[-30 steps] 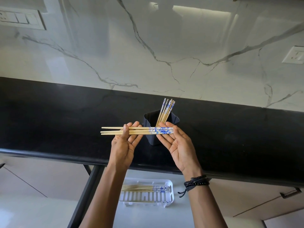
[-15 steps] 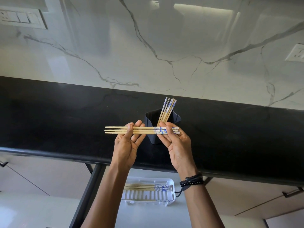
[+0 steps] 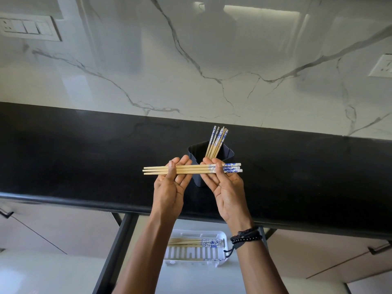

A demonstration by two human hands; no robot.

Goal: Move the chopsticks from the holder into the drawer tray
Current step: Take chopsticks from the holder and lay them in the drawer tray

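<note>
Three wooden chopsticks (image 3: 191,169) with blue-and-white patterned ends lie level across both palms, above the black counter. My left hand (image 3: 170,187) pinches their plain tips under the thumb. My right hand (image 3: 226,186) pinches the patterned ends the same way. Just behind my hands stands a dark holder (image 3: 228,154) with several more chopsticks (image 3: 216,142) leaning in it. Below the counter edge, a white slotted tray (image 3: 220,254) sits in the open drawer and holds several chopsticks (image 3: 194,242) laid lengthwise.
The black counter (image 3: 84,158) runs across the view against a marble backsplash with a switch plate (image 3: 27,28) at the upper left and a socket (image 3: 381,66) at the right. The open drawer's dark frame (image 3: 114,253) runs down beside my left forearm.
The chopsticks have shifted slightly to the right in my hands. The view has tilted a little; the holder and tray stay in place.
</note>
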